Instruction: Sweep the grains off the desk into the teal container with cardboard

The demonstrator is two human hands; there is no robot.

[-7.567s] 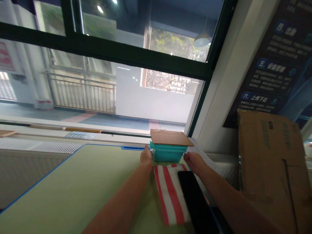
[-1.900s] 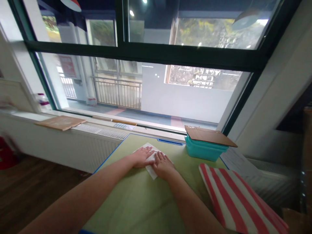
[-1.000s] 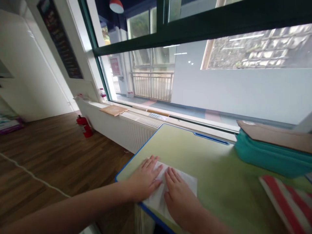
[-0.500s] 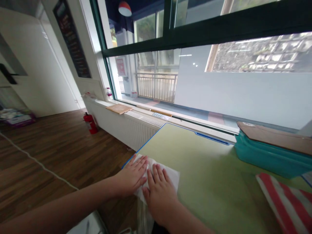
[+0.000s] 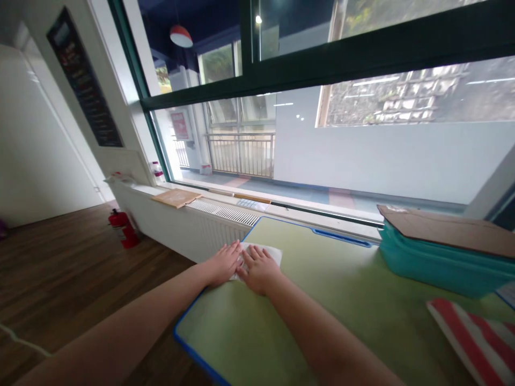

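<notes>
A thin white wipe [image 5: 274,254] lies on the pale green table [image 5: 322,300] near its blue left edge. My left hand [image 5: 225,262] presses on the wipe's left part, fingers stretched forward, right at the table's edge. Beside it, my right hand [image 5: 258,268] rests flat on the wipe with its fingers spread. The two hands almost touch at the thumbs. Both palms hide much of the wipe, and one corner of it shows to the right of my right hand's fingers.
A teal bin [image 5: 434,262] with a cardboard sheet [image 5: 446,230] on top stands at the table's right. Nearer lies a red-and-white striped cloth item [image 5: 470,332]. A radiator [image 5: 201,225] runs under the window, holding a wooden board [image 5: 177,198]. A fire extinguisher [image 5: 123,229] stands on the floor.
Both hands have slid forward along the table's left edge, away from me, carrying the wipe with them. The near left corner of the table now shows. The view has shifted rightward.
</notes>
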